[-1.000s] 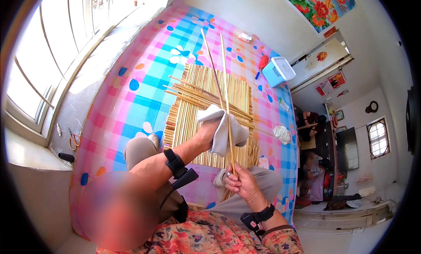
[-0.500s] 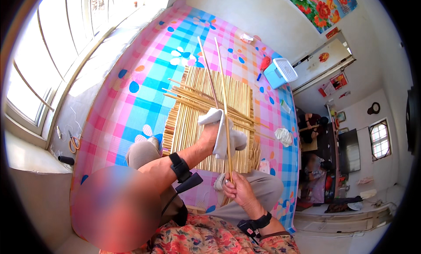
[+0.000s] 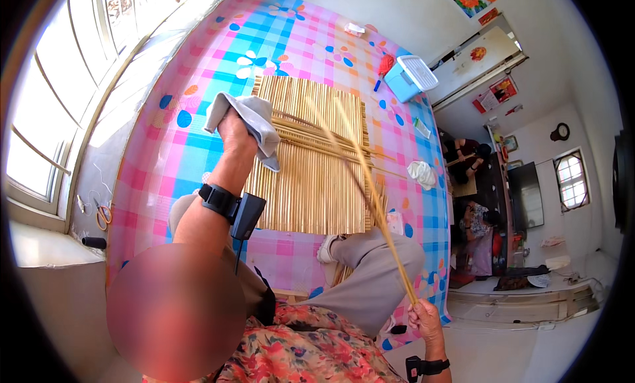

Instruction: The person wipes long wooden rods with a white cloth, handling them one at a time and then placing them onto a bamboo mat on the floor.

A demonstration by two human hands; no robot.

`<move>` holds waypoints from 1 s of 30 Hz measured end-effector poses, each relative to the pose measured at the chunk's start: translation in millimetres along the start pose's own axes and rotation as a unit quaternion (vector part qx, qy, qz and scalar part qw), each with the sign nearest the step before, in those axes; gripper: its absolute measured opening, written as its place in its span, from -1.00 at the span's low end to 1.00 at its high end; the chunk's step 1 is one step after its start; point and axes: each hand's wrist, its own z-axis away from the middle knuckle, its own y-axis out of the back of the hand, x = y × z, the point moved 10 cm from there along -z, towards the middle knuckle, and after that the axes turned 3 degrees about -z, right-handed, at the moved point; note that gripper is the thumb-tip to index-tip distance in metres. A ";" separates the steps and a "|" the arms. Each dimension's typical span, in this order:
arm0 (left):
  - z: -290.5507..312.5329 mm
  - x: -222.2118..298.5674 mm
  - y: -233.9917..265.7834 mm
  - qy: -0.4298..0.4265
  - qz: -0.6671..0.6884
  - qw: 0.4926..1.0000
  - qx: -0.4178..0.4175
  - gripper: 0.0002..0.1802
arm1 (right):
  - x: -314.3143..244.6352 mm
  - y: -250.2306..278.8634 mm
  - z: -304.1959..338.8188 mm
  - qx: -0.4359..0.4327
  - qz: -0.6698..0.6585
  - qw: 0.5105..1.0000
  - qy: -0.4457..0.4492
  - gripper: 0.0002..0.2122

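By the far-left corner of the stick mat [image 3: 307,201]: left hand [image 3: 236,134] holds grey cloth [image 3: 262,129], fingers mostly hidden. Right hand [image 3: 426,320]: fingers closed on two thin sticks [image 3: 397,267] slanting over mat.

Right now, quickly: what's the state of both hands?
Left hand: holding a grey cloth, fingers mostly hidden.
Right hand: closed around two thin sticks.

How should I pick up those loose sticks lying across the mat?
Probably by their right ends, coming from the right: some loose sticks reach past the right edge of the mat, while the grey cloth in the left hand hides their left ends.
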 end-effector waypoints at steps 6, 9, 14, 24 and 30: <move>19.5 -53.4 7.4 0.102 -0.028 0.994 -0.026 -0.76 | -28.7 -34.4 -25.3 0.076 -0.019 0.995 0.063 -0.80; 64.5 -71.3 -14.1 0.181 -0.029 0.978 -0.096 -0.78 | -41.5 -81.1 -65.2 0.017 0.043 0.991 0.122 -0.82; 132.8 -87.4 -44.4 0.266 -0.082 0.934 -0.225 -0.77 | -81.9 -155.1 -118.9 -0.007 0.162 0.954 0.253 -0.86; 141.1 -105.4 -48.0 0.259 -0.079 0.925 -0.268 -0.88 | -87.4 -219.6 -153.3 -0.032 0.093 0.973 0.207 -0.85; 143.6 -123.8 -43.1 0.264 -0.133 0.905 -0.307 -0.87 | -74.8 -224.3 -150.3 -0.065 -0.014 0.987 0.144 -0.84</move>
